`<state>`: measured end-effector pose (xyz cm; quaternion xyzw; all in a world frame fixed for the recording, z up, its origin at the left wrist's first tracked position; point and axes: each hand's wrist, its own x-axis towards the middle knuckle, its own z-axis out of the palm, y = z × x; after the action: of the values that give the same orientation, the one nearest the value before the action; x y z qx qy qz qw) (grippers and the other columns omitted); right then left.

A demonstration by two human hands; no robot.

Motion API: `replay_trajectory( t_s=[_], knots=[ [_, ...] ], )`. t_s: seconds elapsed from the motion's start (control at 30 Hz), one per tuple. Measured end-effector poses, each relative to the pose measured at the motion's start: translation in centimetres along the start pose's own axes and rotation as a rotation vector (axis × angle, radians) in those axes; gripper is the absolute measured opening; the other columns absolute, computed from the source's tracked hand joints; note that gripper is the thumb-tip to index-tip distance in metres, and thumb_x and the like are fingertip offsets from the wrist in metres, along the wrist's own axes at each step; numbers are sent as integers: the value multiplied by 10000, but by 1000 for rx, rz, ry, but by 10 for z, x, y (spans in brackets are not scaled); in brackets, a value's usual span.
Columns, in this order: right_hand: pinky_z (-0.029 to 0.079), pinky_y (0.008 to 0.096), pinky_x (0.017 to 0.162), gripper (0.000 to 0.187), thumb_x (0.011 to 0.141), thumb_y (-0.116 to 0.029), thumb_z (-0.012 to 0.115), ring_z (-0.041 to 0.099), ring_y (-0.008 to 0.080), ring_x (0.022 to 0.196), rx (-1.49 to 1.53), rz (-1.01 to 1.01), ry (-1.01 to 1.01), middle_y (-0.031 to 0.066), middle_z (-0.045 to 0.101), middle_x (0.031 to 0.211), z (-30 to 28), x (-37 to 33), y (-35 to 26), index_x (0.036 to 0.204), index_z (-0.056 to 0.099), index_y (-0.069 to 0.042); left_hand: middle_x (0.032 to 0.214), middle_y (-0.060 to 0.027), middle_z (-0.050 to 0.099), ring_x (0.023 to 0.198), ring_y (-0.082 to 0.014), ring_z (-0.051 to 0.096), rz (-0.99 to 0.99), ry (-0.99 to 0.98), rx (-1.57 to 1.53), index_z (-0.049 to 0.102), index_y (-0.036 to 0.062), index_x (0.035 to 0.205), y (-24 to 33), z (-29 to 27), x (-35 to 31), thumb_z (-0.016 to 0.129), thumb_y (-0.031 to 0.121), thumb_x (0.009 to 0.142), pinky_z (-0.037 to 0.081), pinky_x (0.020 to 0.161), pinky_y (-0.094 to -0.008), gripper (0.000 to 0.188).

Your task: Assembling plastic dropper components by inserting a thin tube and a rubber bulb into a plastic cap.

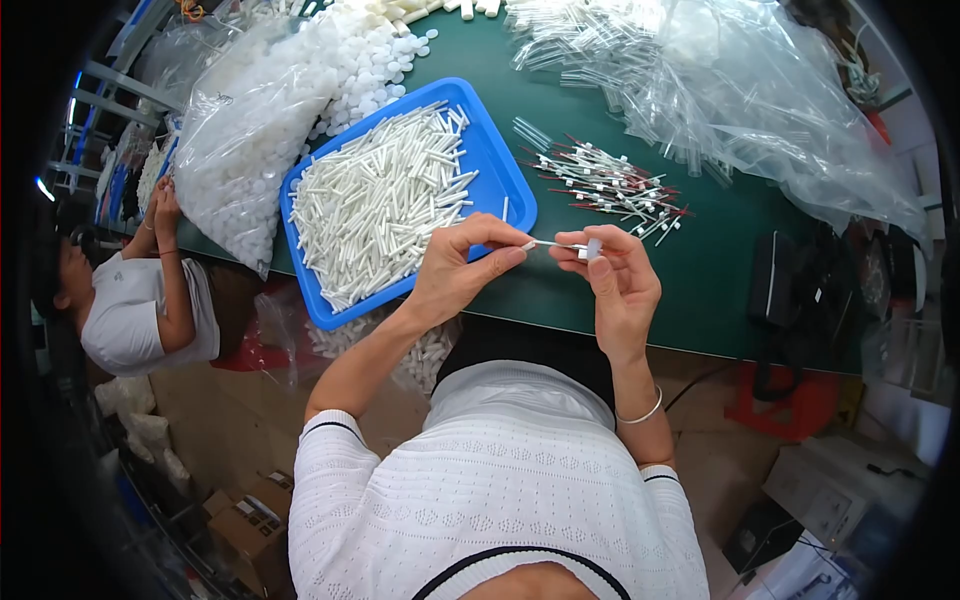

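Just over the near edge of the green table, my two hands meet at a thin, pale rod (pixel 553 243). Its left end is pinched between the thumb and forefinger of my left hand (pixel 455 268). My right hand (pixel 625 290) grips the other end, where a small translucent white plastic piece (pixel 593 247) shows at the fingertips. How the rod and this piece join is too small to tell. Left of my hands stands a blue tray (pixel 518 200) with many short white tubes (pixel 380 205). Beyond my right hand lies a pile of thin rods with white pieces and red ends (pixel 610 185).
Clear plastic tubes (pixel 610 75) and a large clear bag (pixel 790 120) cover the far right. A bag of white discs (pixel 245 125) spills at the far left. Black cases (pixel 790 285) sit by the right edge. Another person (pixel 150 290) works at the left.
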<state>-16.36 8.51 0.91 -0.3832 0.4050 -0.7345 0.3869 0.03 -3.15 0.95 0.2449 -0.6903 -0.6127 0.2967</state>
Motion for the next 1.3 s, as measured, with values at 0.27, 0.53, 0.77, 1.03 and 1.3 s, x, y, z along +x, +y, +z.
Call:
replay_trajectory(
  t_s=[0.27,0.53,0.77,1.03,1.3],
  knots=[
    [536,331,868,289,965,-136,550,658,250,974,-79,-78,22,192,641,1094,7,-5,-3,1194,515,38,847,-48,667,788,-139,577,88,49,158,714,39,921,6,-1,0,704,27,798,445,737,-266,123],
    [520,290,856,241,950,-89,571,647,187,956,-21,-1,-9,155,645,1079,14,-2,2,1154,549,37,849,-57,666,790,-167,585,165,70,243,708,45,916,7,-2,0,707,27,787,439,745,-289,130],
    [391,171,464,132,924,-129,634,518,17,559,-211,281,-39,3,603,684,12,12,9,928,619,2,742,-20,689,682,-176,605,243,-72,471,708,84,895,29,-12,8,704,50,785,425,743,-290,116],
    [544,264,726,260,868,83,578,632,149,855,63,284,48,95,587,1052,-19,33,11,1127,587,55,874,-37,700,762,-91,618,38,-213,373,659,49,1098,12,-74,143,635,132,884,479,692,-247,231],
    [541,272,743,241,884,7,597,628,163,891,-13,321,184,93,581,1094,-34,30,9,1123,602,40,961,-192,685,895,-368,661,-147,435,1220,708,48,936,-84,-165,360,672,354,813,521,782,-451,331]
  ],
)
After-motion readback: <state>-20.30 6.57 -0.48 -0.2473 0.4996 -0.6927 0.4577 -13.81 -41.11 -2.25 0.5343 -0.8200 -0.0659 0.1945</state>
